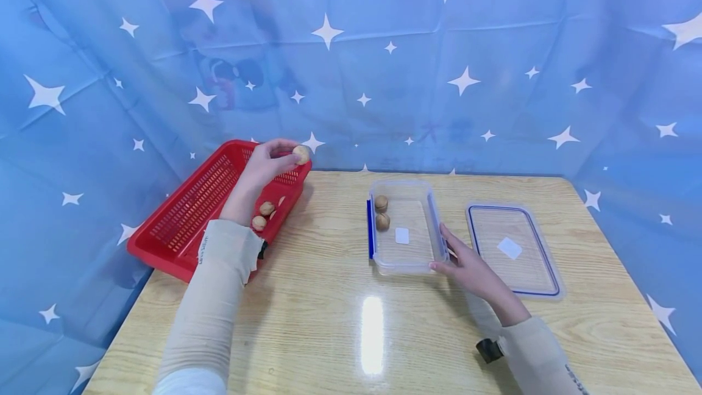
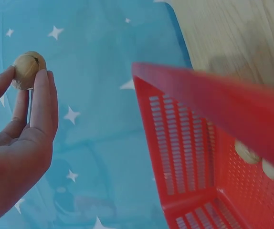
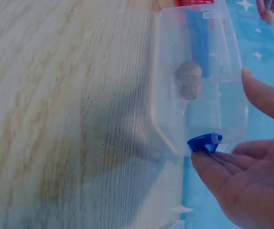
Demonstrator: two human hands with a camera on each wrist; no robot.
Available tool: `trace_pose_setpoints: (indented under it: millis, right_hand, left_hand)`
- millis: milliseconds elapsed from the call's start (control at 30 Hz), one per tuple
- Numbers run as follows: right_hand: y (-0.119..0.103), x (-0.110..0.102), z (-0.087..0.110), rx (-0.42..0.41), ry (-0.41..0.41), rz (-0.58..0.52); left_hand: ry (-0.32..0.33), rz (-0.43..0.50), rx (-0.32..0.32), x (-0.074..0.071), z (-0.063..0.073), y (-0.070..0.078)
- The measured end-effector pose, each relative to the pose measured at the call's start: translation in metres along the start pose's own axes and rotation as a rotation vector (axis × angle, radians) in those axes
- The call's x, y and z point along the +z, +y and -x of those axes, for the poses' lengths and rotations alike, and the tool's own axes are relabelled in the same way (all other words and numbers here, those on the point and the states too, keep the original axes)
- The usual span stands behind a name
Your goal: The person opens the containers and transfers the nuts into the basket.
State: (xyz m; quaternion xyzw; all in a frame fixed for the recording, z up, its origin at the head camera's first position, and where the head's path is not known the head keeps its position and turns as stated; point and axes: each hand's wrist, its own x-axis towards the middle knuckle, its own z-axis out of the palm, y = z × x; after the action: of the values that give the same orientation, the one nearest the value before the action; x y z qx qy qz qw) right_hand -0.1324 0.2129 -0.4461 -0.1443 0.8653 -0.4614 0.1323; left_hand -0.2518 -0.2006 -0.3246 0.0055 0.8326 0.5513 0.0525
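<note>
My left hand [image 1: 264,169] pinches a walnut [image 1: 300,154] between thumb and fingertips, above the far right corner of the red basket [image 1: 192,200]. In the left wrist view the pinched walnut [image 2: 28,69] shows a dark crack. Several more walnuts [image 1: 267,208] lie in the basket's right side, partly hidden by my arm. My right hand [image 1: 471,267] rests at the right side of a clear plastic box [image 1: 408,264], its thumb near the rim. Two walnuts [image 1: 382,222] sit along the box's left wall. In the right wrist view, fingers touch a blue latch [image 3: 205,141] on the box.
A clear lid with a blue seal [image 1: 512,249] lies flat on the wooden table [image 1: 318,322], right of the box. Behind the table hangs a blue curtain [image 1: 384,66] with white stars. The basket overhangs the table's left edge.
</note>
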Motion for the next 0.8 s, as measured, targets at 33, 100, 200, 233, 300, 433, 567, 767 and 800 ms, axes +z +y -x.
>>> trace_pose_setpoints:
  millis: [33, 100, 200, 233, 300, 433, 567, 767, 800]
  right_hand:
    - [0.000, 0.000, 0.000, 0.001, -0.001, -0.001]
    - [0.000, 0.000, 0.000, 0.001, 0.000, 0.000]
    - [0.000, 0.000, 0.000, 0.001, 0.001, -0.001]
    - [0.001, 0.000, 0.000, 0.002, 0.001, -0.001]
    - [0.002, 0.000, -0.001, 0.002, 0.002, 0.000]
    - [0.004, 0.000, -0.001, 0.000, 0.004, 0.005]
    - [0.004, 0.000, -0.001, -0.004, 0.002, 0.002]
    - [0.003, 0.000, -0.001, -0.005, 0.000, -0.001]
    - [0.003, 0.000, -0.001, -0.007, -0.001, -0.002]
  left_hand:
    - [0.011, -0.001, -0.006, -0.003, 0.001, -0.002]
    - [0.032, 0.003, -0.016, -0.008, 0.002, -0.005]
    - [0.061, 0.021, -0.031, -0.015, 0.003, -0.010]
    - [0.070, 0.031, -0.035, -0.018, 0.004, -0.011]
    - [0.083, 0.048, -0.049, -0.023, 0.004, -0.015]
    - [0.105, 0.086, -0.066, -0.032, 0.006, -0.022]
    - [0.139, 0.091, -0.072, -0.039, 0.008, -0.031]
    - [0.173, 0.090, -0.084, -0.048, 0.008, -0.047]
    - [0.177, 0.086, -0.090, -0.049, 0.008, -0.049]
